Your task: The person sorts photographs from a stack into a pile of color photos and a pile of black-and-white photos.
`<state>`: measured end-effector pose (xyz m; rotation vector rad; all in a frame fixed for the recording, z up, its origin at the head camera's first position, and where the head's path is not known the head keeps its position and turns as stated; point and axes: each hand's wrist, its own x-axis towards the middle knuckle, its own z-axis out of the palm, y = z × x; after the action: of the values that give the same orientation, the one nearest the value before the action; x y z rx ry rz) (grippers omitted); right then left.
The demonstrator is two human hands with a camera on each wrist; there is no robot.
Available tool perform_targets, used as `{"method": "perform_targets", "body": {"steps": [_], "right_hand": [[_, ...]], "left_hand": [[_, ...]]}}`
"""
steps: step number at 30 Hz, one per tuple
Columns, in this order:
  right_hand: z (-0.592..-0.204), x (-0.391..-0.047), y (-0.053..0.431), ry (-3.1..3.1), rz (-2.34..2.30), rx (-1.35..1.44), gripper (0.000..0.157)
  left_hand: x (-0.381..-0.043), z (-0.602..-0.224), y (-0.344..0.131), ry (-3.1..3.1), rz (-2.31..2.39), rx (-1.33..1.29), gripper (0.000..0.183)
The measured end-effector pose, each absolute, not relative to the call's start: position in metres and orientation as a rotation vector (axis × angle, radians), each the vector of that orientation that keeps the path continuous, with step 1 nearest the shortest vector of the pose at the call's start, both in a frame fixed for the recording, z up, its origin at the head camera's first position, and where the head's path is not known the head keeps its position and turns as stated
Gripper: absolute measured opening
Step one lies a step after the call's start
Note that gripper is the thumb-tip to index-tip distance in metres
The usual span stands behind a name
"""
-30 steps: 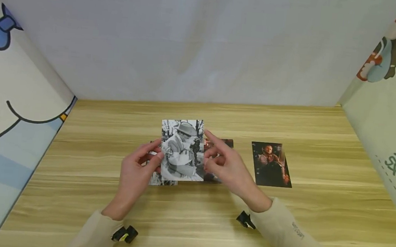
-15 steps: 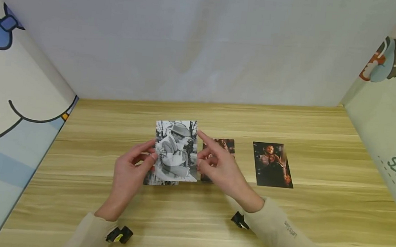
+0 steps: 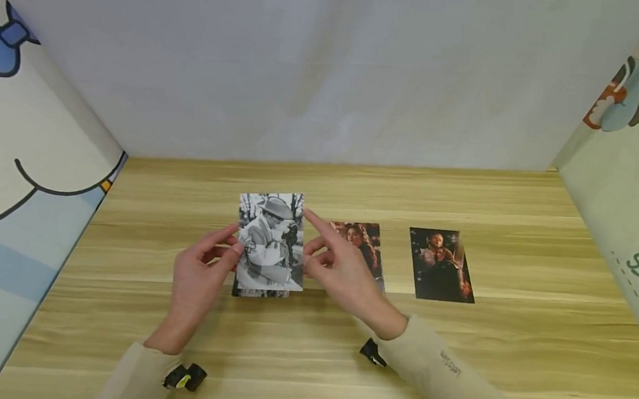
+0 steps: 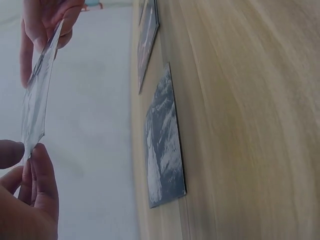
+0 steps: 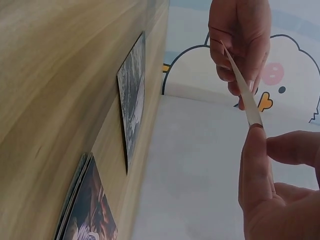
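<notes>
Left hand (image 3: 197,274) and right hand (image 3: 347,273) are shown with a rectangular black-and-white paper photo print of a hatted figure (image 3: 271,243) pinched between them by opposite side edges. It is held above a pale wood-grain tabletop (image 3: 292,381), over a greyish photo print (image 4: 166,150) laid flat. Partly hidden by the right hand is a reddish-brown colour print (image 3: 373,250); farther right, another dark colour print (image 3: 441,267) is set apart.

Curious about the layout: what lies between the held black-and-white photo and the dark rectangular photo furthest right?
The head view shows the right hand and a reddish rectangular photo.
</notes>
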<state>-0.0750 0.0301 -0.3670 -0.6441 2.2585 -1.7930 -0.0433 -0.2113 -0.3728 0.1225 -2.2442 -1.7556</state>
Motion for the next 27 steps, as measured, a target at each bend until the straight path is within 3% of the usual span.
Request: {"method": "perform_targets", "body": {"steps": [27], "right_hand": [[-0.387, -0.087, 0.007, 2.312, -1.677, -0.646, 0.072]], "left_hand": [[-0.051, -0.384, -0.231, -2.450, -1.561, 0.244, 0.036]]}}
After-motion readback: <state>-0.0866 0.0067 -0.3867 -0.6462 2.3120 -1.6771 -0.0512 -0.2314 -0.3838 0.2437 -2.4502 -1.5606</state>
